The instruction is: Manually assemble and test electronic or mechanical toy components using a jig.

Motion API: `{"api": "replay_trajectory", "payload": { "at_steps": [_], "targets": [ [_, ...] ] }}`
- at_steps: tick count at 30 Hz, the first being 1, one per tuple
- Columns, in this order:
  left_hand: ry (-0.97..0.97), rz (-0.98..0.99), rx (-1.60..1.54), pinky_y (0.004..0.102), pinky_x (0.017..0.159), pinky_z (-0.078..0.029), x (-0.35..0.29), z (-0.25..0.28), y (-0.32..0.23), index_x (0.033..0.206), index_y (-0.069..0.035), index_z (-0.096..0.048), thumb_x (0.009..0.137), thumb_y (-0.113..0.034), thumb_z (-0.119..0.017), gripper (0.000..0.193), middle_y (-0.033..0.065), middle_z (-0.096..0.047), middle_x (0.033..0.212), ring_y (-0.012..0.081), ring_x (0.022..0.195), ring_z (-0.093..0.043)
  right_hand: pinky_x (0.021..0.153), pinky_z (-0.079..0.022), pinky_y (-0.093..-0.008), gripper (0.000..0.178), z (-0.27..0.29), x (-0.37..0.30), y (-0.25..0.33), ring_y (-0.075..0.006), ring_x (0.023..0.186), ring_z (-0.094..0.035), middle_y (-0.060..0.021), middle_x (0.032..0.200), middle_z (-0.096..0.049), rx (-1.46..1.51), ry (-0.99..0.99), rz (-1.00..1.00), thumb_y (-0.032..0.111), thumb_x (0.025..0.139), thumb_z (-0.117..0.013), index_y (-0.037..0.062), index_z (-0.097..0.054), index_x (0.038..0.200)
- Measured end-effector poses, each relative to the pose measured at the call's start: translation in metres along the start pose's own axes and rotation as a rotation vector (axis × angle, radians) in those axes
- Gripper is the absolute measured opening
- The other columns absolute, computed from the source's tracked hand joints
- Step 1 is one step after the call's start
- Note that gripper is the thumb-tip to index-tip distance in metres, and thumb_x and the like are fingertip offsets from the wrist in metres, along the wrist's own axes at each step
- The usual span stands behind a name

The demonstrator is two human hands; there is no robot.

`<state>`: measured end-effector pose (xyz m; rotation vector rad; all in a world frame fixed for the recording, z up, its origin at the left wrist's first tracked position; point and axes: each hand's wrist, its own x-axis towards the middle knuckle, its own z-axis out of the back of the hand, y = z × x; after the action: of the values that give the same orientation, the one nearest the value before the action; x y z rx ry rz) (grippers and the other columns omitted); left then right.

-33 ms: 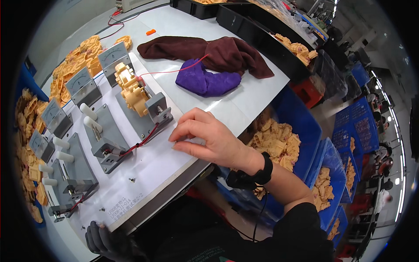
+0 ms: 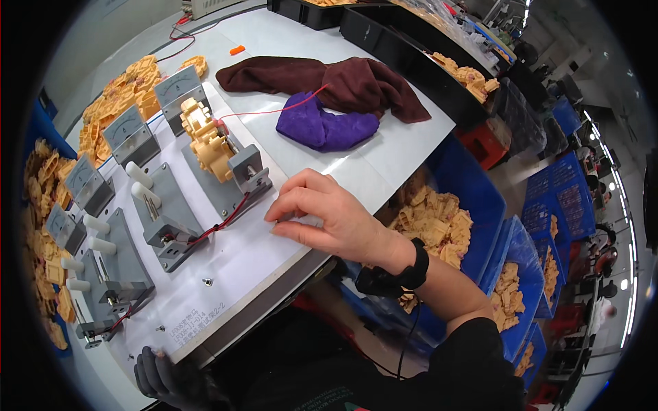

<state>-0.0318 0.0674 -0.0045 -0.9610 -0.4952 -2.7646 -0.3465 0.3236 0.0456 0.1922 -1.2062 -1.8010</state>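
Observation:
My right hand [image 2: 325, 212], bare with a black band on the wrist, is over the table's near edge. Its thumb and forefinger tips come close together in a pinch; anything between them is too small to make out. Just beyond it is a grey test fixture [image 2: 248, 175] holding a yellow plastic gear-like part [image 2: 209, 147], with a red wire running from it. My left hand [image 2: 156, 373], in a dark grey glove, is at the board's near left corner with its fingers curled; what they close on is hidden.
More grey fixtures with white pegs [image 2: 144, 185] and dial meters [image 2: 130, 137] line the white board [image 2: 240, 267]. A purple cloth [image 2: 325, 127] and a maroon cloth [image 2: 356, 85] lie beyond. Yellow parts fill a blue bin [image 2: 490, 198] at right and are heaped at left.

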Motion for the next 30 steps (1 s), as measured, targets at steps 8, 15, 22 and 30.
{"api": "replay_trajectory", "payload": {
  "at_steps": [8, 15, 22, 30],
  "targets": [
    [-0.007, -0.006, 0.023, 0.0483, 0.102, -0.043, -0.0026, -0.0034, 0.0033, 0.129, -0.002, -0.052, 0.101, -0.023, -0.050, 0.035, 0.0176, -0.058, 0.128, 0.0360, 0.117, -0.056, 0.084, -0.055, -0.0279, 0.018, 0.0000, 0.0011, -0.0004, -0.0168, 0.097, -0.059, -0.0065, 0.107, -0.053, 0.100, 0.002, 0.007, 0.007, 0.087, -0.073, 0.0073, -0.070, 0.104],
    [-0.022, -0.002, 0.025, 0.0481, 0.101, -0.045, -0.0012, -0.0031, 0.0017, 0.126, -0.001, -0.053, 0.100, -0.020, -0.050, 0.033, 0.0181, -0.060, 0.125, 0.0363, 0.115, -0.057, 0.084, -0.056, -0.0280, 0.017, -0.0005, 0.0008, -0.0011, -0.0170, 0.096, -0.061, -0.0070, 0.107, -0.053, 0.076, -0.004, 0.012, 0.007, 0.087, -0.073, 0.0068, -0.070, 0.103],
    [-0.002, 0.000, 0.033, 0.0482, 0.103, -0.043, -0.0023, -0.0020, 0.0005, 0.128, 0.000, -0.053, 0.101, -0.024, -0.051, 0.036, 0.0176, -0.060, 0.127, 0.0361, 0.116, -0.056, 0.086, -0.056, -0.0284, 0.016, -0.0005, 0.0009, 0.0004, -0.0159, 0.097, -0.061, -0.0066, 0.107, -0.052, 0.136, 0.000, -0.019, 0.006, 0.088, -0.072, 0.0063, -0.070, 0.104],
    [-0.002, 0.005, 0.012, 0.0482, 0.103, -0.042, 0.0007, -0.0017, -0.0012, 0.129, -0.001, -0.053, 0.100, -0.023, -0.052, 0.037, 0.0179, -0.059, 0.128, 0.0363, 0.118, -0.056, 0.086, -0.055, -0.0279, 0.016, 0.0000, 0.0010, 0.0010, -0.0155, 0.096, -0.061, -0.0061, 0.107, -0.052, 0.154, -0.003, -0.017, 0.006, 0.088, -0.072, 0.0062, -0.070, 0.103]
  ]
}}
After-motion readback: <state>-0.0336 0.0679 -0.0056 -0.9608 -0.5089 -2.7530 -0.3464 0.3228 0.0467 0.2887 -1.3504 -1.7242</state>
